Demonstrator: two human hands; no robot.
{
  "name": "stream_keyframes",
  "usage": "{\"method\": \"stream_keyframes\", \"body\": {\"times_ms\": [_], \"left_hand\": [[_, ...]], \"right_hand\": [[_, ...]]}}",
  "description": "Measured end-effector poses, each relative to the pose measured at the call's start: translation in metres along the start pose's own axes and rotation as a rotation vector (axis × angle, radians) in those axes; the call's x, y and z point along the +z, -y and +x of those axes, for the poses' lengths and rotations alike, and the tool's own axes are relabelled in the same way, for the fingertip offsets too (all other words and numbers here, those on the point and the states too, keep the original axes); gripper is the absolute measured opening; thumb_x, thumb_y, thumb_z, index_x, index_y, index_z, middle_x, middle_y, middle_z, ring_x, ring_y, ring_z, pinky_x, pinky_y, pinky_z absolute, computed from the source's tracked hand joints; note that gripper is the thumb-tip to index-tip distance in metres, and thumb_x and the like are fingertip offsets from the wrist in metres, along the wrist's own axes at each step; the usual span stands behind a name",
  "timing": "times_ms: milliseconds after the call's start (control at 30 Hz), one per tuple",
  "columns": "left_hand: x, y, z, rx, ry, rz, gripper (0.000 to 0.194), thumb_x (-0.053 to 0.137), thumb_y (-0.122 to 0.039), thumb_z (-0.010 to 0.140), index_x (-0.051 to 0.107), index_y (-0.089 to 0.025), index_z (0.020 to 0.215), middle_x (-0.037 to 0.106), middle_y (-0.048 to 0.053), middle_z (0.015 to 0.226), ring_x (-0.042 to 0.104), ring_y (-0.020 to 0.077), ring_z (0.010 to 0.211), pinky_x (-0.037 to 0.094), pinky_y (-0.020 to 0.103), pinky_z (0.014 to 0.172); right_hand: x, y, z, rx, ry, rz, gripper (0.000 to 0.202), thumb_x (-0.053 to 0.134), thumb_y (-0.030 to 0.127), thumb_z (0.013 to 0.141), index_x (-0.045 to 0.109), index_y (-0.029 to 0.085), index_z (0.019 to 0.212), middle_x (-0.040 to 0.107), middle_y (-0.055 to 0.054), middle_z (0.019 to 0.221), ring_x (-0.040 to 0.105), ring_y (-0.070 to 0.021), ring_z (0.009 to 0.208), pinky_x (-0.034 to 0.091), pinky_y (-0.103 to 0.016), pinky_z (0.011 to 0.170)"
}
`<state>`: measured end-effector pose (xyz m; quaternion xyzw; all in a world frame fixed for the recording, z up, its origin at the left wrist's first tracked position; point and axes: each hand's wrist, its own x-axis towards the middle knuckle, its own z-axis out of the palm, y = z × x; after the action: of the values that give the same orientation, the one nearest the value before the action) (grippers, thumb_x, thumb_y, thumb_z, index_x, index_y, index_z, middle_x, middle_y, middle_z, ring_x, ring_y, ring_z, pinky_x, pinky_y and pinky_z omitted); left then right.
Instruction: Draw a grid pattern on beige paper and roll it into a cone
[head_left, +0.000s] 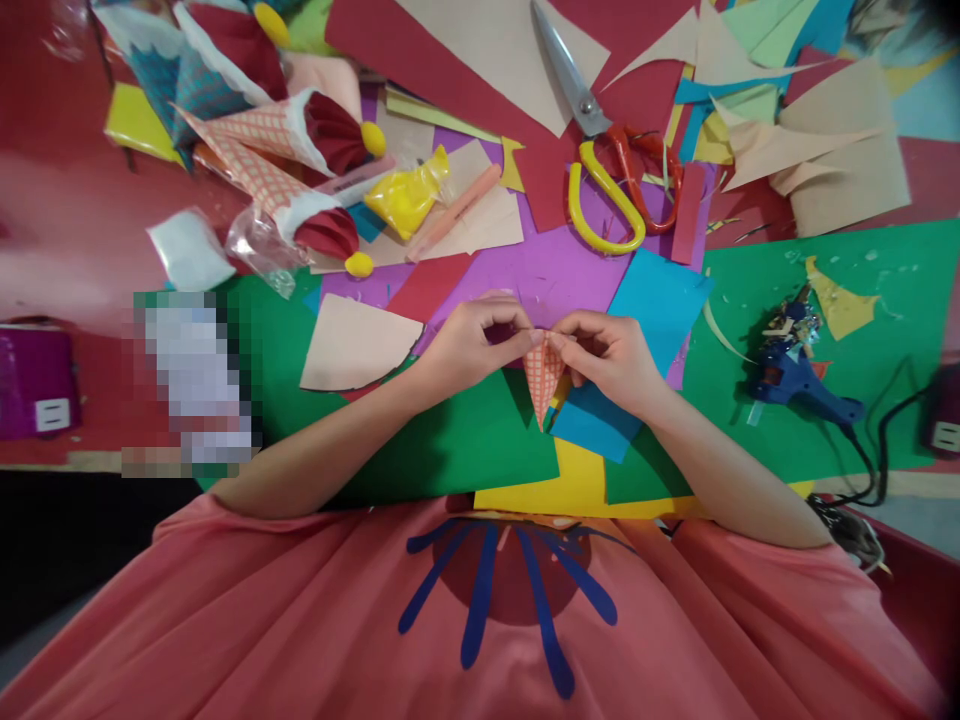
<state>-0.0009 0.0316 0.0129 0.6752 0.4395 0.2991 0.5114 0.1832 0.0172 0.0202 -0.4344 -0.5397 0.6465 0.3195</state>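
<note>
A small paper cone with an orange checked pattern hangs point down between my hands, above the coloured sheets. My left hand pinches its upper left edge between thumb and fingers. The upper right edge is gripped by my right hand, its fingers closed. A blue paper sheet lies beneath my right hand. Left of my left hand is a cream fan-shaped paper piece with a dark curved edge. The inside of the cone is hidden.
Large scissors with yellow and red handles lie ahead. A blue glue gun with a cable rests at right. Finished checked cones with white rims and yellow tips lie upper left. Paper scraps cover the upper right.
</note>
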Motion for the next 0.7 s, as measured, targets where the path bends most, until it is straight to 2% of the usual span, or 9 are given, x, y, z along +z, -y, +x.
{"method": "stream_keyframes", "body": {"times_ms": [233,400,600,700], "left_hand": [[0.0006,0.004,-0.0007,0.014,0.028,-0.059,0.023,0.062,-0.039,0.084,0.059,-0.017,0.078,0.059,0.0,0.074,0.053,0.0104,0.068,0.043,0.022,0.064],[0.0001,0.0038,-0.001,0.016,0.042,-0.062,0.014,0.058,-0.028,0.083,0.055,-0.017,0.074,0.055,-0.002,0.069,0.049,0.0089,0.063,0.04,0.021,0.061],[0.0022,0.0005,-0.0021,0.074,0.05,0.006,0.01,0.054,-0.023,0.083,0.053,-0.018,0.073,0.057,-0.001,0.071,0.051,0.0109,0.07,0.043,0.024,0.068],[0.0038,0.0003,-0.0026,0.075,0.036,-0.014,0.01,0.053,-0.023,0.084,0.053,-0.018,0.075,0.057,-0.002,0.071,0.051,0.0104,0.068,0.043,0.023,0.065]], "right_hand": [[-0.0007,0.0002,-0.0007,0.005,0.017,-0.024,0.041,0.064,0.055,0.08,0.058,0.016,0.071,0.054,0.004,0.057,0.041,-0.0032,0.041,0.03,-0.017,0.036],[-0.0016,0.0008,-0.0006,0.027,0.04,-0.009,0.04,0.065,0.054,0.08,0.058,0.016,0.073,0.053,0.004,0.058,0.04,-0.0028,0.041,0.03,-0.017,0.036],[-0.0041,0.0021,0.0037,0.055,0.11,-0.03,0.035,0.073,0.047,0.074,0.061,0.014,0.068,0.051,0.006,0.057,0.039,-0.0022,0.045,0.029,-0.016,0.04],[-0.0042,0.0022,0.0048,0.045,0.099,-0.023,0.034,0.075,0.044,0.072,0.062,0.014,0.067,0.053,0.005,0.06,0.039,-0.0023,0.048,0.031,-0.017,0.044]]}}
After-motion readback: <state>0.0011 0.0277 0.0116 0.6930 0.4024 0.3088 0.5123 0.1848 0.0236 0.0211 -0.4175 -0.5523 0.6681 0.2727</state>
